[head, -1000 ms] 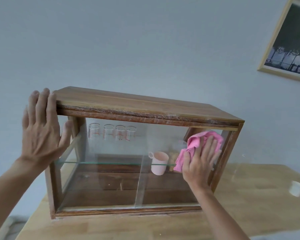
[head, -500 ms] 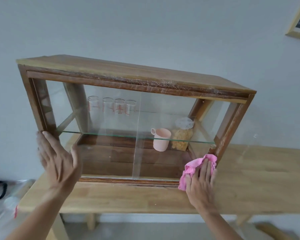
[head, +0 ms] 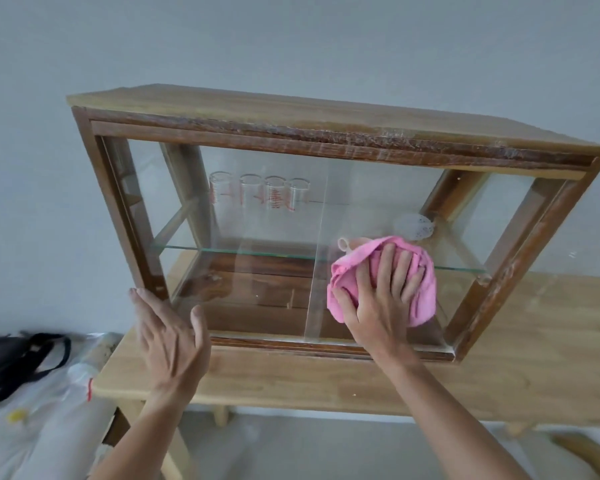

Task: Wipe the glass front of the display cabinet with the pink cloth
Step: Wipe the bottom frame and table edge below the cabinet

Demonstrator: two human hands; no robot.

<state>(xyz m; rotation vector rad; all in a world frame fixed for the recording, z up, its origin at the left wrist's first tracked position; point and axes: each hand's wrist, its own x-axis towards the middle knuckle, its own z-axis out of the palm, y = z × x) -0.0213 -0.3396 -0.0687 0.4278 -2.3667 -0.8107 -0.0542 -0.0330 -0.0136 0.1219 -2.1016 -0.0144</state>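
The wooden display cabinet (head: pixel 326 133) stands on a light wooden table, its glass front (head: pixel 257 230) facing me. My right hand (head: pixel 381 299) lies flat with spread fingers on the pink cloth (head: pixel 420 299), pressing it against the right glass pane just below the inner glass shelf. My left hand (head: pixel 170 337) rests open against the cabinet's lower left corner, thumb on the glass. Several clear measuring glasses (head: pixel 260 194) stand at the back of the shelf. A pink cup (head: pixel 347 243) is mostly hidden behind the cloth.
The wooden table (head: pixel 499 375) extends to the right of the cabinet. A black bag (head: pixel 11 358) and plastic-covered items (head: pixel 49 410) lie at the lower left, beside the table. A plain grey wall is behind.
My right hand has carried the pink cloth from the cabinet's lower right corner up and left onto the right pane. My left hand has stayed at the lower left corner.
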